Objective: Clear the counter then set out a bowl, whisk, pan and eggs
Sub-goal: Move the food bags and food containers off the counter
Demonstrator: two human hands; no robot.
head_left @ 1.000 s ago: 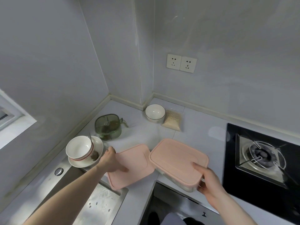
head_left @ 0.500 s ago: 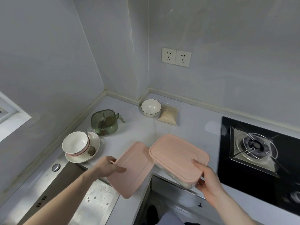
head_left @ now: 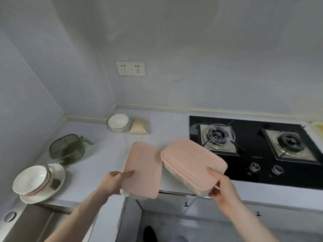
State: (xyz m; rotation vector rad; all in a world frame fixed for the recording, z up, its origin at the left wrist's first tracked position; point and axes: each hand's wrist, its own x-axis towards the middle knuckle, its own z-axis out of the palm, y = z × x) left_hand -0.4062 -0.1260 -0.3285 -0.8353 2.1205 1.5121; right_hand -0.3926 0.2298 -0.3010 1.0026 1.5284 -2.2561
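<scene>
Spreading past a black hob, the bench now has both pink-lidded boxes raised off it, so clearing has begun. Left of the hob, the right box sits clamped in the right hand; beyond it, the left hand grips the left box.

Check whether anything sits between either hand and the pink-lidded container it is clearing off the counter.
Nothing does. The left hand already grips the left container and the right hand grips the right container.
</scene>
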